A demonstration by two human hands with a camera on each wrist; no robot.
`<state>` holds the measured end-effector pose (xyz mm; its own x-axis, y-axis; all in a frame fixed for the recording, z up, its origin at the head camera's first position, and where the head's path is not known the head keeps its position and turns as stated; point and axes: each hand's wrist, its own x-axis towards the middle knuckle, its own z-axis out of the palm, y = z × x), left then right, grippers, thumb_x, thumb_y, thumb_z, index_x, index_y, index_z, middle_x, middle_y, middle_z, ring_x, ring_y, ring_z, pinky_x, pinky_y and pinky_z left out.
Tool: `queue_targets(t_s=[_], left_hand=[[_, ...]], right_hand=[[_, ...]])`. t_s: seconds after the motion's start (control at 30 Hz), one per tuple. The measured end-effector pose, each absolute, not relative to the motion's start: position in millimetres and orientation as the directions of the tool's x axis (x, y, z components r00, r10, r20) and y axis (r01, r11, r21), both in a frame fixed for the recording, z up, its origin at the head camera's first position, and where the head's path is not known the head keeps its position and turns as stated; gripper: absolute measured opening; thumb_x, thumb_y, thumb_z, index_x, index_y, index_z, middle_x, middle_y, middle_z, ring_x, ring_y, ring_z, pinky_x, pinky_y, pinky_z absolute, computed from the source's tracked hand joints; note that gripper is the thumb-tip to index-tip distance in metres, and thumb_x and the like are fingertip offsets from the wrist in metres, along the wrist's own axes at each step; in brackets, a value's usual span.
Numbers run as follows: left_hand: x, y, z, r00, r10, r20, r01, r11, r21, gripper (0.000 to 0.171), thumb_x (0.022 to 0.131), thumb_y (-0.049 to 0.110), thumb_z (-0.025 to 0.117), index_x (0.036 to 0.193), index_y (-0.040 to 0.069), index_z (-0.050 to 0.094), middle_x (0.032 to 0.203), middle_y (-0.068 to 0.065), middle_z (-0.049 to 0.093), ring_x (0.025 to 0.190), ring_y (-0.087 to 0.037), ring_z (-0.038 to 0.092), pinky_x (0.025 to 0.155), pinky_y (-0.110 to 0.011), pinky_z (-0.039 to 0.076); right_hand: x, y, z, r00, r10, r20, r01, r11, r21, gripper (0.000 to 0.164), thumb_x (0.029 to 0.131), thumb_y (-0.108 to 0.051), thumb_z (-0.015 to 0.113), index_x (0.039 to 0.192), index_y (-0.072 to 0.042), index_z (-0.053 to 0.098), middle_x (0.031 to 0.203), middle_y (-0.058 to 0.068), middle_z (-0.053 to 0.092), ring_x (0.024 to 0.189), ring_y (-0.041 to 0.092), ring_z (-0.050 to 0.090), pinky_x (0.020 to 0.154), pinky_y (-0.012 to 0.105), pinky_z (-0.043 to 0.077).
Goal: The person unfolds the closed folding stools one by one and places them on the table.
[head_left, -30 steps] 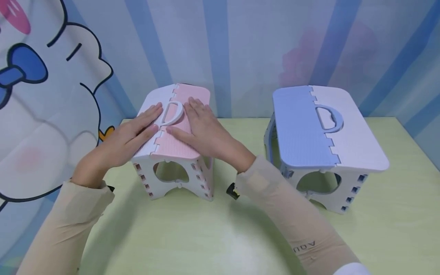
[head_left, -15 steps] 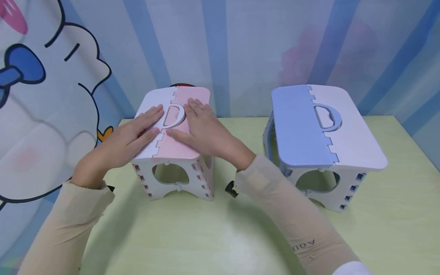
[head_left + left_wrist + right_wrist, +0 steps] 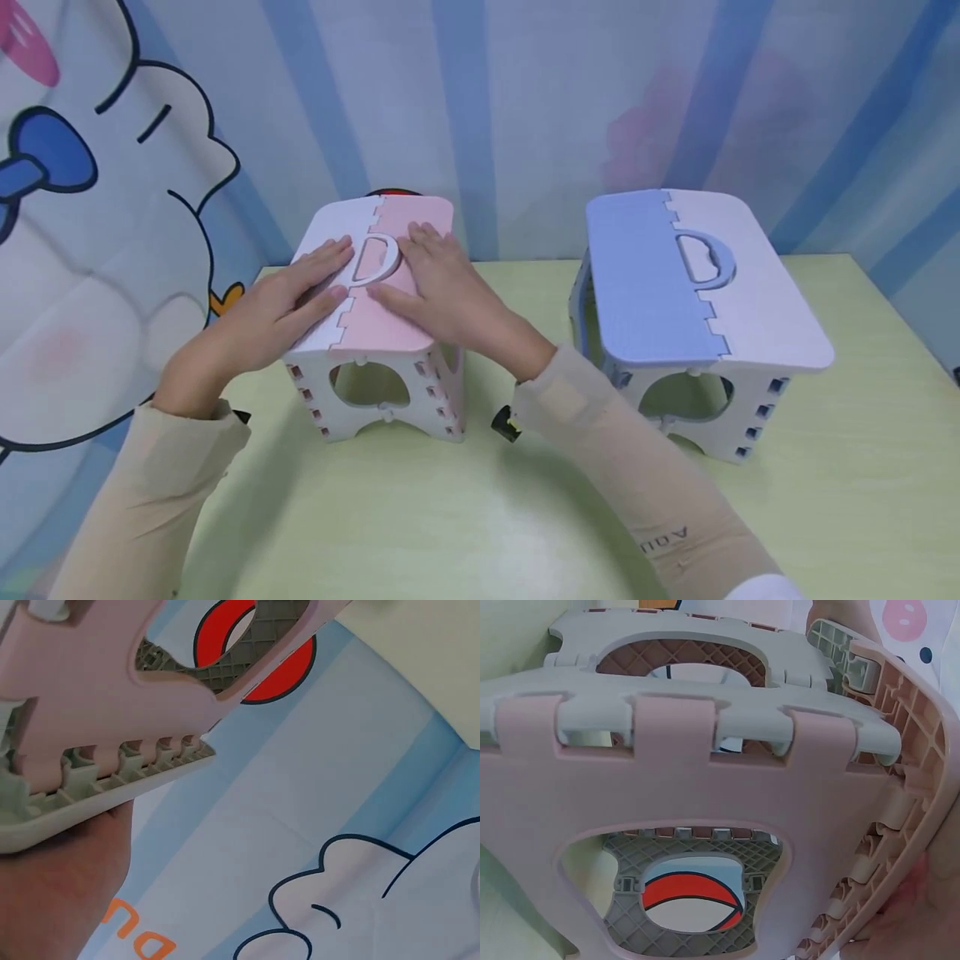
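Observation:
In the head view a folding step stool (image 3: 393, 325) with a white and pink top stands unfolded on the table. My left hand (image 3: 273, 308) rests on its white half, fingers extended. On the pink half lies my right hand (image 3: 453, 292), also with straight fingers. Between the hands sits the white D-shaped carry handle (image 3: 388, 260), lying flat in the top. The left wrist view shows the stool's pink leg panel (image 3: 82, 697) under the top and part of my left hand (image 3: 67, 892). From the right wrist, my right hand (image 3: 922, 900) shows against the top's outer side.
A second folding stool (image 3: 637, 283), blue and white, stands unfolded to the right, apart from the first. Both are on a pale green table (image 3: 420, 517). A striped blue wall (image 3: 540, 125) with cartoon pictures rises behind and to the left.
The pink and white top was slightly peaked along its middle seam a second ago; its halves now lie flatter. Both hands stay on it, and the head view has shifted slightly.

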<state>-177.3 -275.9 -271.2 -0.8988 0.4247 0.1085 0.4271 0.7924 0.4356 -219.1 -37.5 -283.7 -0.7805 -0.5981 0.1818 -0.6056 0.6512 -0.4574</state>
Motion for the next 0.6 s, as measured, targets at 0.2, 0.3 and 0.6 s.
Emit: queue_targets(t_s=[0.2, 0.3, 0.6], left_hand=[[-170, -272, -272, -0.906, 0.412, 0.102, 0.411, 0.794, 0.448, 0.066, 0.101, 0.045, 0.053, 0.159, 0.026, 0.027, 0.164, 0.008, 0.017, 0.152, -0.019, 0.007, 0.114, -0.066, 0.018], [-166, -267, -271, -0.899, 0.418, 0.132, 0.432, 0.795, 0.425, 0.069, 0.100, 0.046, 0.056, 0.159, 0.026, 0.027, 0.164, 0.008, 0.018, 0.152, -0.018, 0.008, 0.114, -0.066, 0.018], [-149, -249, -270, -0.854, 0.462, 0.237, 0.518, 0.792, 0.323, 0.072, 0.099, 0.047, 0.057, 0.159, 0.025, 0.025, 0.163, 0.008, 0.021, 0.151, -0.018, 0.014, 0.113, -0.064, 0.022]], right_hand=[[-210, -26, -289, -0.785, -0.578, 0.222, -0.575, 0.548, -0.607, 0.072, 0.100, -0.045, 0.055, 0.154, -0.002, 0.034, 0.164, 0.012, 0.020, 0.151, 0.019, 0.006, 0.120, 0.029, 0.001], [-205, -20, -289, -0.790, -0.568, 0.231, -0.571, 0.542, -0.617, 0.074, 0.101, -0.045, 0.054, 0.155, -0.001, 0.029, 0.164, 0.011, 0.017, 0.151, 0.018, 0.004, 0.121, 0.032, 0.004], [-182, -8, -288, -0.762, -0.600, 0.244, -0.609, 0.535, -0.585, 0.077, 0.102, -0.046, 0.052, 0.157, -0.001, 0.022, 0.165, 0.012, 0.013, 0.152, 0.021, 0.001, 0.121, 0.035, 0.005]])
